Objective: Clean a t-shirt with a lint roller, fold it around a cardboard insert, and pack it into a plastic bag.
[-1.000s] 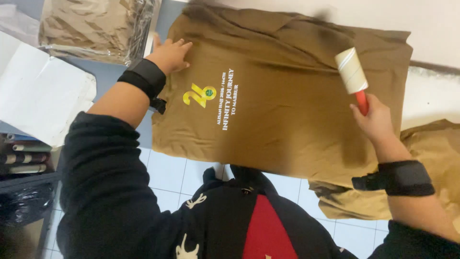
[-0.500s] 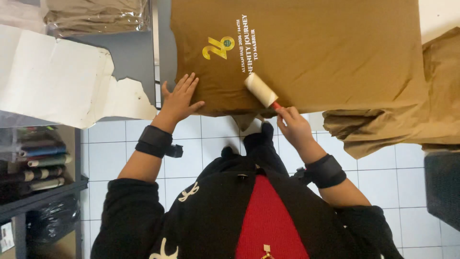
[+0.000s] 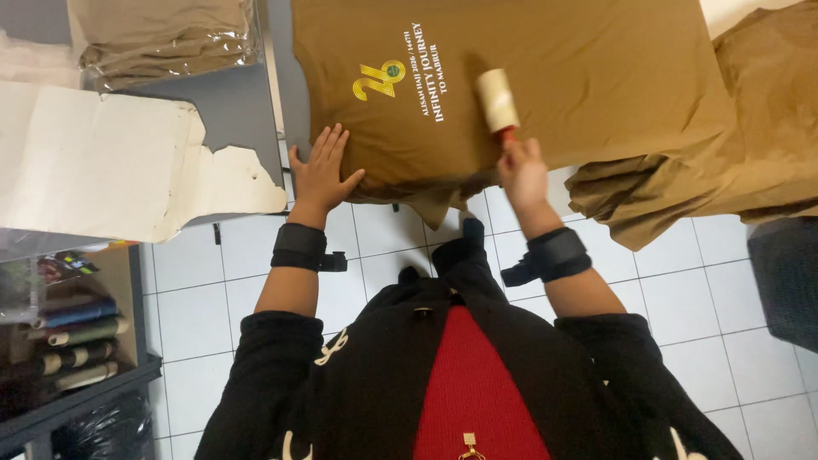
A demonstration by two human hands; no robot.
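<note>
R hand w/ lint roller, brown shirt

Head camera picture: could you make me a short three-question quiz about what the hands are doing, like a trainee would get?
1. True or false: the left hand lies flat on the brown shirt.
2. What does the right hand hold? A) scissors B) lint roller C) iron
3. What lies to the right of the shirt?

Key: 1 true. 2 B. 3 A heap of brown cloth.
</note>
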